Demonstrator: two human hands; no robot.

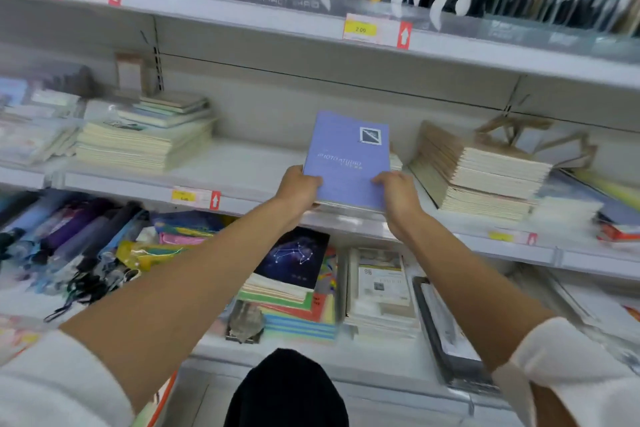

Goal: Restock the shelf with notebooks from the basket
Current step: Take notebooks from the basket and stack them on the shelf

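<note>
Lilac notebook stack [347, 163] gripped by L hand [298, 188] & R hand [398, 196], fingers closed on edges, over shelf [242, 163]; placement unfinished, basket unseen.

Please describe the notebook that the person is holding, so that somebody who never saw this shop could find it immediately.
Look at the middle shelf, between the cream stack on the left and the brown-edged stacks on the right. There the left hand and right hand hold the lilac notebook by its near corners. It alone shows a plain purple cover with a small square picture at its top right.
</note>
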